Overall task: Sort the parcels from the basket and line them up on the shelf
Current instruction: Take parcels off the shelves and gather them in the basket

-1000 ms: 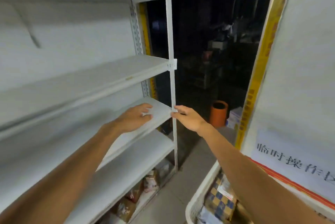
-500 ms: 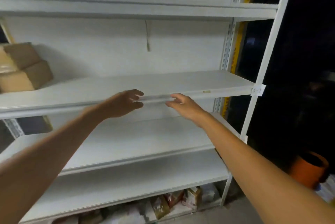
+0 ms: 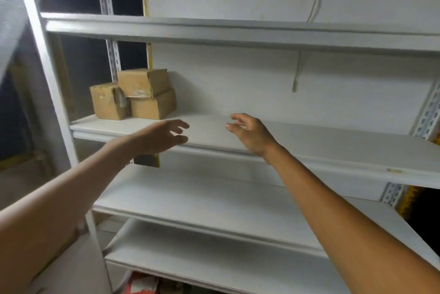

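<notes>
Head-cam view of a white metal shelving unit w/ several boards. Two bare forearms reach in from the btm corners toward the middle shelf board (image 3: 333, 150), which crosses the frame ctr.

The left hand (image 3: 162, 137), just left of ctr, is empty: fingers spread and loosely bent, gripping nothing. It sits over the board's front edge; can't tell if it touches. The right hand (image 3: 250, 134), just right of ctr, is also empty, fingers relaxed and slightly curled, held above the same board. The hands are near each other but apart.

Parcels: three brown cardboard boxes sit at that board's far end, left-ctr of the frame, apart from both hands. The left box (image 3: 107, 100) stands on the board. The lower box (image 3: 153, 106) sits right beside it, touching. The top box (image 3: 142, 81) is stacked on the lower box.

An upper board (image 3: 238, 31) spans the top third. A pale cord (image 3: 296, 74) hangs down the back panel, upper right. Two lower boards (image 3: 214, 200) fill the btm half. Red packaging (image 3: 142, 286) shows at the btm edge, too blurred to identify.
</notes>
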{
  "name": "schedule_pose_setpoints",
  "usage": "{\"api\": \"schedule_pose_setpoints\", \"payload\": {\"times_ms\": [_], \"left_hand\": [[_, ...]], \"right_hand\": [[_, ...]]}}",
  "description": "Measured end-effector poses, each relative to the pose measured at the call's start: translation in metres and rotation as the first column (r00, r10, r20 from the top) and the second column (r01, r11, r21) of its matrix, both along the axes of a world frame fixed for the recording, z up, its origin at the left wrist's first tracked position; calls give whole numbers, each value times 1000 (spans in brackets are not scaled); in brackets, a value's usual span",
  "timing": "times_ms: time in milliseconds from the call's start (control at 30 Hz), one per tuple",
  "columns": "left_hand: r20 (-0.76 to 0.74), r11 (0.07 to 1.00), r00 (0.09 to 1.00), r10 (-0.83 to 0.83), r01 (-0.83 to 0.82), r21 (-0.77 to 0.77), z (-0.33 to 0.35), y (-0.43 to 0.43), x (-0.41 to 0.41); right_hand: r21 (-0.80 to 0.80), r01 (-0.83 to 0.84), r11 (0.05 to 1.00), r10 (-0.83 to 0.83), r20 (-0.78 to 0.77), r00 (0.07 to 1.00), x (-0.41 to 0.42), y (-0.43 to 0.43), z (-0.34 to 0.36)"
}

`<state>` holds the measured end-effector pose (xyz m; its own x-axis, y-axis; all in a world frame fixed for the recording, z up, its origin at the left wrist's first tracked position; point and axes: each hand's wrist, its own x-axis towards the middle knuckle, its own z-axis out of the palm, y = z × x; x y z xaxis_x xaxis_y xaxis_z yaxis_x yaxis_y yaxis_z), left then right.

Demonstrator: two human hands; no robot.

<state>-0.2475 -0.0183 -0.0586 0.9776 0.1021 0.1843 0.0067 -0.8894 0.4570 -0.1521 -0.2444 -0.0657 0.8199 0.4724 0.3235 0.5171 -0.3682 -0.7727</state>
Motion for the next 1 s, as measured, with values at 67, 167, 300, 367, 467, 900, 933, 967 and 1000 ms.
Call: {"api": "schedule_pose_setpoints", "payload": {"times_ms": [67,167,300,367,467,900,933,967,1000], "left_hand": [[16,999,999,34,-34,4,1,24,-3],[55,997,996,71,-71,-1,4,58,-6],[28,990,990,138,-138,-17,3,98,3],[26,985,985,171,-170,-38,1,115,12],[47,975,974,220,-218,-45,2,136,28],[19,933,933,359,-358,-42,20,238,90],[11,933,934,358,-357,-48,20,245,97],[12,933,934,357,-356,-50,20,251,103],[23,933,934,357,-355,-54,20,258,109]], "right_hand": [[32,-37,999,36,43,998,6,26,-1],[26,-106,994,105,32,994,20,66,-3],[6,-160,987,159,15,987,42,115,-5],[-12,-179,984,180,2,984,56,136,-8],[-42,-206,978,205,-24,978,82,163,-11],[-24,-285,958,280,-121,952,202,243,-5],[-26,-293,956,288,-126,949,208,251,-5],[-30,-299,954,292,-131,947,213,259,-4],[-29,-300,954,293,-135,946,218,268,-3]]}}
